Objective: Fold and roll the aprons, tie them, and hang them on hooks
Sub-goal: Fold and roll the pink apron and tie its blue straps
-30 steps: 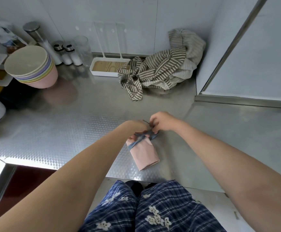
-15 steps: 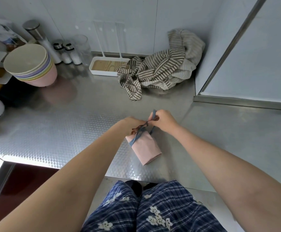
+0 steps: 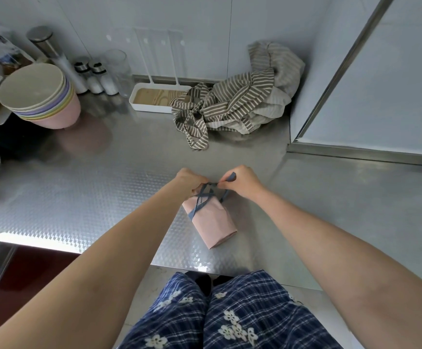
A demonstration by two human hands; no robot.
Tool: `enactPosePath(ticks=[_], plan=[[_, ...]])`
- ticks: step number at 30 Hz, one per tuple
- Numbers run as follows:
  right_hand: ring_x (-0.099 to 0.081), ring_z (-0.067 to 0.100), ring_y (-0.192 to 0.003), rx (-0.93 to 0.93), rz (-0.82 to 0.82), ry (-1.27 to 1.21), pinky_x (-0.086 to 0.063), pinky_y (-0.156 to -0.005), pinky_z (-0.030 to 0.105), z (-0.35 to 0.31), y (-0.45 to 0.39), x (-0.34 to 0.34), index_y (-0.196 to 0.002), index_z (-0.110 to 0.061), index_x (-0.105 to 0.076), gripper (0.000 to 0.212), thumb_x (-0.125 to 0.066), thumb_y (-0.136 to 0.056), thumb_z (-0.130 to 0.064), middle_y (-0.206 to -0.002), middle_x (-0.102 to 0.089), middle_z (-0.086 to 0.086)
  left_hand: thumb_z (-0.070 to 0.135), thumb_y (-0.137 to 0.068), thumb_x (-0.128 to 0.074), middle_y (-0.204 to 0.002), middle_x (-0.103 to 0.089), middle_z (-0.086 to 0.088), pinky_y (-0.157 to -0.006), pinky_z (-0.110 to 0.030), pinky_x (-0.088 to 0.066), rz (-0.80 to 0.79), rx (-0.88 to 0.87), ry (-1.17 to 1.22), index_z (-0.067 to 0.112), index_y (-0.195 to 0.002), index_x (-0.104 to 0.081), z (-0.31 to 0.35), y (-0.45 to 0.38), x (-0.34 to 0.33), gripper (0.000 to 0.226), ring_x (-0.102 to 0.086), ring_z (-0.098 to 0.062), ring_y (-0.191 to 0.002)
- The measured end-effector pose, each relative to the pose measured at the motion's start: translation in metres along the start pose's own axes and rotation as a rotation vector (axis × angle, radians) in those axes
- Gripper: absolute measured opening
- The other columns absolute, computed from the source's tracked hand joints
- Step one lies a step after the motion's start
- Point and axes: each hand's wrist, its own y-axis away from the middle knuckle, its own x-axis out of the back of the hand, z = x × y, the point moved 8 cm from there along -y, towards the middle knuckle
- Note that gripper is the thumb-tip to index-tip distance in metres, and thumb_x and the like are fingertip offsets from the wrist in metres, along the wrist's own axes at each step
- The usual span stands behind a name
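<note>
**Both hands on the strap of a rolled pink apron**

Nearest the camera: blue plaid trousers (image 3: 230, 316) with white flowers, seen from above, at the counter's front edge. Two bare forearms reach out over them.

On the steel counter (image 3: 84, 192), just past that edge, lies a rolled pink apron (image 3: 211, 222), a compact bundle set at a slant, its near end pointing to the lower right. A thin blue strap (image 3: 201, 204) crosses its far end in several strands.

At that far end the hands meet. Left hand (image 3: 188, 181): fingers curled, gripping the strap where it bunches at the top of the roll; fingertips hidden from this angle. Right hand (image 3: 242, 183): fingers curled, pinching the strap, with a short blue end sticking up past the thumb and a loop hanging under the palm. The two hands nearly touch.

Farther back, well apart from the roll: a crumpled striped apron (image 3: 232, 104) heaped in the right rear corner against the wall. Just left of it, touching its cloth, a white tray (image 3: 154, 99) with a wood-grain floor. Left again, two shakers (image 3: 96, 79) and a clear glass (image 3: 119, 69). Far left, a stack of bowls (image 3: 41, 96), pink outermost.
</note>
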Motion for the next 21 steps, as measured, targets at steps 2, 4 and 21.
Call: enactPosePath(ticks=[2, 4, 21], plan=[[-0.062, 0.01, -0.078, -0.006, -0.028, 0.044, -0.036, -0.054, 0.004, 0.005, 0.0, -0.001, -0.089, -0.005, -0.076, 0.013, -0.073, -0.078, -0.013, -0.091, -0.073, 0.009, 0.008, -0.086, -0.062, -0.057, -0.039, -0.007, -0.045, -0.023, -0.026, 0.046, -0.018, -0.03, 0.01, -0.061, -0.042, 0.001, -0.004, 0.006, 0.033, -0.033, -0.017, -0.047], [-0.061, 0.009, -0.077, -0.018, -0.035, 0.052, -0.036, -0.055, 0.003, 0.01, 0.002, 0.001, -0.089, -0.005, -0.075, 0.013, -0.072, -0.079, -0.012, -0.088, -0.072, 0.004, 0.009, -0.087, -0.06, -0.058, -0.038, -0.008, -0.045, -0.024, -0.028, 0.092, -0.018, -0.018, 0.008, -0.061, -0.042, -0.001, -0.007, 0.012, 0.032, -0.033, -0.019, -0.049], [-0.05, 0.005, -0.043, -0.213, -0.313, 0.135, -0.047, -0.055, 0.019, 0.038, 0.01, -0.032, -0.074, -0.012, -0.068, 0.011, -0.063, -0.081, -0.005, -0.057, -0.058, 0.004, 0.014, -0.1, -0.031, -0.058, -0.044, -0.005, -0.047, -0.018, -0.035, -0.07, -0.184, -0.219, 0.011, -0.064, -0.04, 0.034, 0.014, -0.003, 0.037, -0.042, -0.014, -0.046]])
